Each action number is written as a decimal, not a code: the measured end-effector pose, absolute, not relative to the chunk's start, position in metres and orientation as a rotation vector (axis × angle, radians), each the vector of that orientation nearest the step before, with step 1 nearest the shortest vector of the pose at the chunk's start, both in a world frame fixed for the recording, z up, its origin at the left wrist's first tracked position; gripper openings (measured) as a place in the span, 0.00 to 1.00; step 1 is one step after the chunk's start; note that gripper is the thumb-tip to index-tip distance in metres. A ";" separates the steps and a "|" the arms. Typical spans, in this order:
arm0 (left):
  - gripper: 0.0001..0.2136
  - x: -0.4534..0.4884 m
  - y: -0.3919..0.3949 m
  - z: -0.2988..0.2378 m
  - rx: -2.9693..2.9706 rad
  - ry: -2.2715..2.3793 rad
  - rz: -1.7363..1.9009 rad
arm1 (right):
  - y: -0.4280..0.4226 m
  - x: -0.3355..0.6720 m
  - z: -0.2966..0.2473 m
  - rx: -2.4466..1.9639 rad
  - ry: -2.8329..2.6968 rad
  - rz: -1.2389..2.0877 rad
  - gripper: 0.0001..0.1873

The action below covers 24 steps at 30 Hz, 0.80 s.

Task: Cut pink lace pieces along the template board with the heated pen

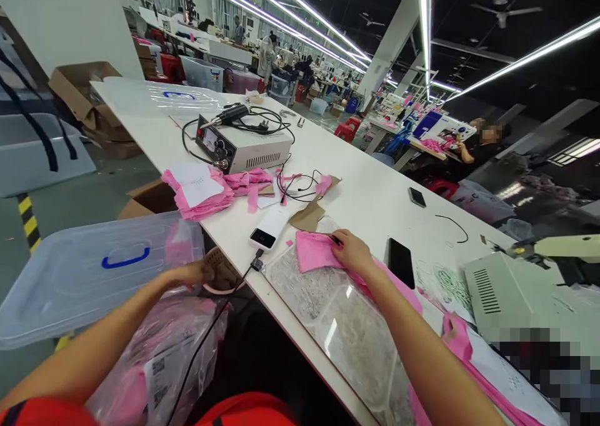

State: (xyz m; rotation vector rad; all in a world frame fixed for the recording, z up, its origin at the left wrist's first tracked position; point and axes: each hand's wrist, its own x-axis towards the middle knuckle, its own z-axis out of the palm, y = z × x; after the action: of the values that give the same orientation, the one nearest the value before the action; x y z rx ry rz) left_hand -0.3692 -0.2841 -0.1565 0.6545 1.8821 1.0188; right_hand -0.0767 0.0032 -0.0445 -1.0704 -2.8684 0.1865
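Observation:
My right hand [351, 251] is closed at the end of a folded piece of pink fabric [315, 251], over a clear plastic tray. A slim black object [335, 240] pokes out by its fingertips; its kind is not clear. Down beyond the table edge, my left hand [193, 273] is at the rim of a pinkish basket [220, 292]. Its fingers are too blurred and hidden to read. Under the fabric lies the divided clear tray [359, 332], holding small, indistinct pieces. A white power bank [270, 227] with a lit display and plugged-in cable is near the fabric.
A grey-white control box [262, 151] with a black hand tool stands farther back. Beside it lies a stack of pink fabric [201, 195] with a paper. A black phone [400, 262] rests right of the tray. A lidded clear bin [94, 270] is at left.

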 end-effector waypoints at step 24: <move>0.10 -0.246 -0.101 -0.034 1.870 2.164 0.261 | 0.010 -0.091 -0.050 -1.072 -2.959 0.196 0.10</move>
State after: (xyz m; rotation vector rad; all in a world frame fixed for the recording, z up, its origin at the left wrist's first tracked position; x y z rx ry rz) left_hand -0.2465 -0.1012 -0.0340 1.8701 2.1637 0.2612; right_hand -0.0907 0.0102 -0.0498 -1.0725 -2.9594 0.1956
